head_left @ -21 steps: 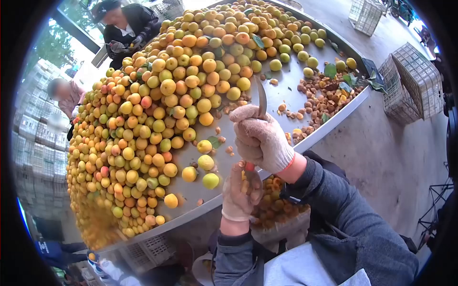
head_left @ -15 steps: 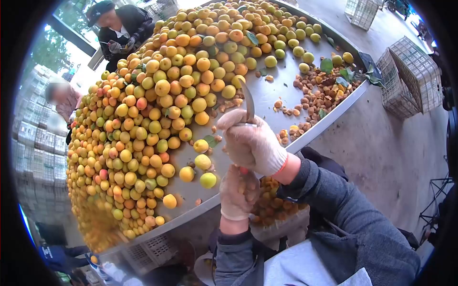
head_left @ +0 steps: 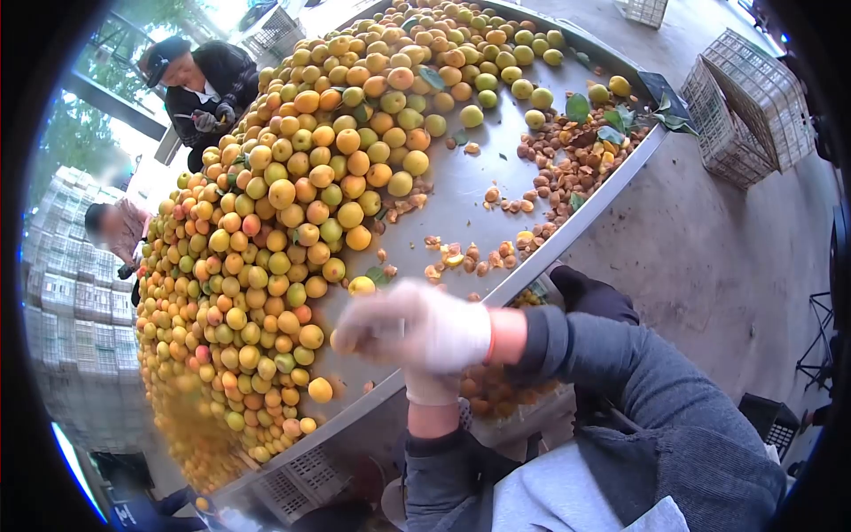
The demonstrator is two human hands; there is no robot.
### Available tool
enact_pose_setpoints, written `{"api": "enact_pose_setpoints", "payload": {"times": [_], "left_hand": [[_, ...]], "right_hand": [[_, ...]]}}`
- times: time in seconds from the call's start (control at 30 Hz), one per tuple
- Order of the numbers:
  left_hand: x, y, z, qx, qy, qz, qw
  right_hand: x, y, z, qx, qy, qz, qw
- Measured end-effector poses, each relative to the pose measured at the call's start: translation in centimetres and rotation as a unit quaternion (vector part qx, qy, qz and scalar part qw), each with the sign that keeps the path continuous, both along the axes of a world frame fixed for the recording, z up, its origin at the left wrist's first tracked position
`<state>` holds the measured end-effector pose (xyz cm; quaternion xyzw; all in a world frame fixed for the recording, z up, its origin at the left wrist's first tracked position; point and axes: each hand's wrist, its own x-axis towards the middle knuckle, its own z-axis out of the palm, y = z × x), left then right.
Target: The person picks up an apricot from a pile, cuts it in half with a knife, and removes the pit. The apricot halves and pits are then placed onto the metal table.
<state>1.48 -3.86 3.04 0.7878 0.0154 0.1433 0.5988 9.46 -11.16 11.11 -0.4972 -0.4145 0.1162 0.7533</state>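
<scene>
My right hand [head_left: 424, 326] is a blur in front of my left hand [head_left: 433, 388], by the table [head_left: 454, 204] edge; I cannot tell whether either one is spread or pinching anything. I judge a steady right, clear of the left's fingers, works best. One heap of fruit [head_left: 292, 213], too many to count, covers much of the table; one patch of pits [head_left: 567, 161]; one capped person [head_left: 217, 80], another [head_left: 128, 222] beyond.

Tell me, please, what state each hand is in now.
Left hand: mostly hidden behind the right; cannot be told.
Right hand: blurred; open, closed or holding cannot be told.
</scene>
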Motion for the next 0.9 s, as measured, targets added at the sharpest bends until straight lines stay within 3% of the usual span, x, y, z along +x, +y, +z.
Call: {"api": "enact_pose_setpoints", "payload": {"times": [0.07,0.1,0.13,0.17,0.2,0.23,0.27,0.33,0.4,0.43,0.57,0.6,0.63,0.67,0.7,0.73,0.8,0.87,0.9], "left_hand": [[-0.9,1.8,1.5,0.299,0.049,-0.076,0.950],[-0.4,2.2,2.3,-0.118,0.256,-0.115,0.953],[-0.1,1.8,2.3,-0.119,0.256,-0.117,0.952],[0.0,1.2,2.0,0.140,0.106,-0.109,0.978],[0.1,0.8,1.9,0.389,-0.053,-0.091,0.915],[0.9,0.6,1.5,0.370,-0.164,-0.079,0.911],[1.0,0.6,1.3,0.371,-0.164,-0.079,0.911],[1.5,0.8,0.9,0.333,-0.141,-0.059,0.931],[1.9,1.2,0.7,0.295,-0.118,-0.044,0.947],[1.9,1.4,0.5,0.273,-0.106,-0.035,0.955],[1.4,2.7,0.1,0.187,-0.052,0.022,0.981],[1.1,3.2,0.2,0.167,-0.037,0.040,0.985],[0.7,3.8,0.1,0.144,-0.024,0.063,0.987],[0.4,4.4,0.2,0.121,-0.012,0.089,0.989],[0.4,4.4,1.5,-0.221,-0.010,0.077,0.972],[0.6,4.2,2.9,-0.537,-0.013,0.049,0.842],[0.7,3.9,3.5,-0.497,-0.048,0.077,0.863],[0.6,3.6,3.8,-0.458,-0.071,0.099,0.880],[0.6,3.3,4.0,-0.354,-0.095,0.119,0.923]], "right_hand": [[2.2,-1.7,1.4,-0.070,0.316,0.047,0.945],[2.2,-1.7,1.3,-0.070,0.316,0.045,0.945],[2.2,-1.5,1.1,-0.091,0.321,0.062,0.941],[2.1,-1.1,0.7,-0.111,0.326,0.082,0.935],[1.1,0.1,-0.3,-0.072,0.186,0.003,0.980],[-0.6,0.9,-0.4,-0.099,0.071,-0.039,0.992],[-2.5,1.3,-0.2,-0.126,-0.047,-0.081,0.988],[-5.9,0.9,1.2,-0.257,-0.212,-0.206,0.920],[-7.0,1.5,0.4,-0.292,-0.233,-0.197,0.906],[-7.2,0.9,0.8,-0.325,-0.165,-0.121,0.923],[-3.9,0.4,1.5,-0.314,-0.187,-0.082,0.927],[-1.9,-0.2,1.8,-0.039,-0.107,-0.110,0.987],[-1.2,-0.9,2.5,-0.013,0.043,-0.138,0.989],[-0.1,-2.5,3.5,-0.008,0.104,-0.175,0.979],[0.6,-2.1,2.9,0.003,0.198,-0.209,0.958],[0.8,-2.8,3.3,-0.037,0.334,-0.126,0.933],[0.7,-2.5,1.7,-0.137,0.408,-0.067,0.900],[-0.4,-2.4,1.1,-0.229,0.378,-0.017,0.897],[-1.1,-1.8,0.5,-0.235,0.386,-0.016,0.892]]}}
